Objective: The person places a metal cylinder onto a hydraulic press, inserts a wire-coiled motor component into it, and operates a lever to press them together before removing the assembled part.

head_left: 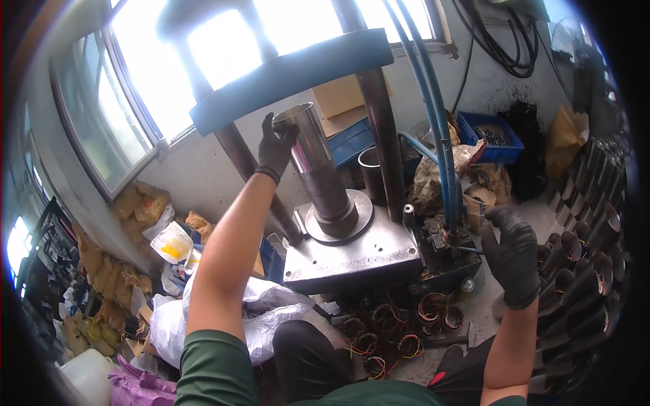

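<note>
My left hand (276,147), in a dark glove, grips the top rim of a shiny metal tube (313,157) that stands upright on the round seat of a press base plate (359,254). My right hand (513,256), also gloved, rests its fingers on a thin lever (468,250) beside the valve block (439,233) at the plate's right edge. Two dark press columns (383,135) rise behind the tube to a dark crossbeam (291,73).
Blue hoses (440,128) run down to the valve block. Several dark metal tubes (589,257) are stacked at the right. Wound coils with coloured wires (399,331) lie on the floor below the press. A white sack (271,311) sits at the left, blue crates (489,135) behind.
</note>
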### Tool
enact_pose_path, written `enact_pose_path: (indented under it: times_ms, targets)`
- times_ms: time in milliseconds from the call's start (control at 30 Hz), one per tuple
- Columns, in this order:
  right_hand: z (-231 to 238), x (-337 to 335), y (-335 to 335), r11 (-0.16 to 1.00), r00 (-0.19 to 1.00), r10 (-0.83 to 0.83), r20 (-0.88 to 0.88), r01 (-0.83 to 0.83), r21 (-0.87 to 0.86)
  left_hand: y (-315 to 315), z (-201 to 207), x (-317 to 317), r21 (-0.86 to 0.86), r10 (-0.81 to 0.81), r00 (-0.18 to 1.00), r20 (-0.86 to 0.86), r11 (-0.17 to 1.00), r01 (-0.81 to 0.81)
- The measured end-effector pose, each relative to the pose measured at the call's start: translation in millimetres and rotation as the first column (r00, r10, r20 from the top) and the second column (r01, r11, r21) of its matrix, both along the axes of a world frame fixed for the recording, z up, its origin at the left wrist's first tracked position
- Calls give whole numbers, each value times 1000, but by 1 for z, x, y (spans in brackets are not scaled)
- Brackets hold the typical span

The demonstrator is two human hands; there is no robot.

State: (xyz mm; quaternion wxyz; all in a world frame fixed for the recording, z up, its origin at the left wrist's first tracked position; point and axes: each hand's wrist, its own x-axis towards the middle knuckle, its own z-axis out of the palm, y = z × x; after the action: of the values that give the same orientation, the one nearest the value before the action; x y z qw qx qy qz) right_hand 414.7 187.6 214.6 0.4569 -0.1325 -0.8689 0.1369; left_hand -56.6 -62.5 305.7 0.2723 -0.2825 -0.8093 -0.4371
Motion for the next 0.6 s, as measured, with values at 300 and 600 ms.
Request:
enact_pose_path:
  times_ms: [300,600]
  targets:
    - [-4,50,-29,938,598,119,792,-330,108,-14,-233,107,568,-352,896,271,810,146]
    - [-68,104,-28,942,343,141,929,-334,-20,-19,-288,110,221,-163,926,341,971,89]
